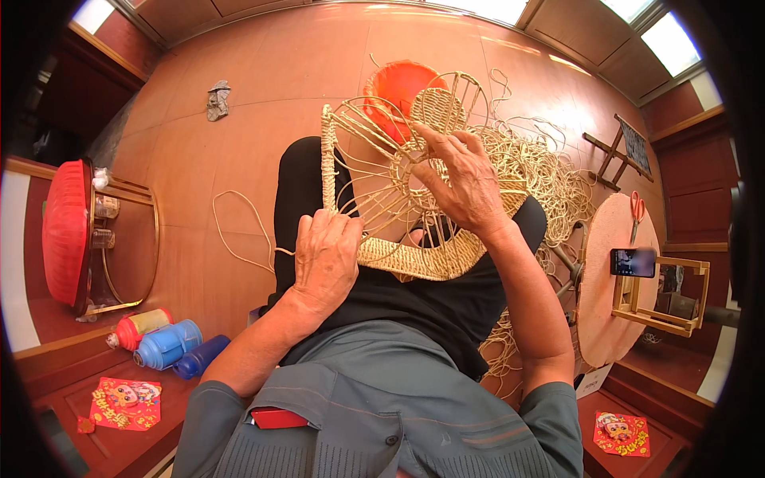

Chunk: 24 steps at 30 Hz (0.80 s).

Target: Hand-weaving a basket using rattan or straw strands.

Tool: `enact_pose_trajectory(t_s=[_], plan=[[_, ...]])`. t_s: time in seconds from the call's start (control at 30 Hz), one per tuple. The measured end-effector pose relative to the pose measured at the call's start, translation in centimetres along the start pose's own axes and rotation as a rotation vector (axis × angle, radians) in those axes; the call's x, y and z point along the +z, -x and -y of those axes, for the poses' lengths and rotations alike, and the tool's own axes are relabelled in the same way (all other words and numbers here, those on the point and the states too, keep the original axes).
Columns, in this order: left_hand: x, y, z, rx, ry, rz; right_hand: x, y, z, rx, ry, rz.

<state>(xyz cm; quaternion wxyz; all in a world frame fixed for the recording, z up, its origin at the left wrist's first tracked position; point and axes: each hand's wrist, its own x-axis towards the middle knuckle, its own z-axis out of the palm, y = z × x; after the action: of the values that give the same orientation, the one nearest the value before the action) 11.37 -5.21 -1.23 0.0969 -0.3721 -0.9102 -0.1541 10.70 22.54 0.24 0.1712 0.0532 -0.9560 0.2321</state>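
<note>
A wire frame partly wrapped in straw-coloured cord (422, 260) rests across my lap, tilted, with bare spokes fanning from a small ring near its middle. My left hand (328, 253) is closed over the frame's near left corner, where an upright wrapped bar meets the woven front band. Above the spokes hovers my right hand (466, 182), its thumb and index finger apart beside the central ring. Whether those fingertips touch a spoke or a strand is hard to see. At the far side of the frame is a round woven panel (439, 109).
Loose cord (530, 163) lies heaped to the right, and one strand (226, 199) loops on the floor at left. Beyond the frame sits a red bucket (390, 80). A round table (602, 295) at right carries scissors (636, 211) and a phone (634, 262). Flasks (169, 344) stand left.
</note>
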Motion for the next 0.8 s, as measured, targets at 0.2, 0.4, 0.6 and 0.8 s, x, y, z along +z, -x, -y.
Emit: enact_pose_trajectory(t_s=[0.2, 0.4, 0.6, 0.8], plan=[[0.0, 0.0, 0.1, 0.005, 0.041, -0.012, -0.2, 0.1, -0.1, -0.021, -0.048, -0.008], [-0.2, 0.0, -0.1, -0.016, 0.068, 0.013, 0.0, 0.1, -0.1, -0.069, -0.041, -0.061], [-0.7, -0.6, -0.5, -0.021, 0.075, 0.049, 0.1, 0.1, -0.2, -0.066, -0.051, -0.055], [0.5, -1.0, -0.2, -0.027, 0.032, -0.004, 0.3, 0.1, -0.4, -0.072, -0.038, -0.069]])
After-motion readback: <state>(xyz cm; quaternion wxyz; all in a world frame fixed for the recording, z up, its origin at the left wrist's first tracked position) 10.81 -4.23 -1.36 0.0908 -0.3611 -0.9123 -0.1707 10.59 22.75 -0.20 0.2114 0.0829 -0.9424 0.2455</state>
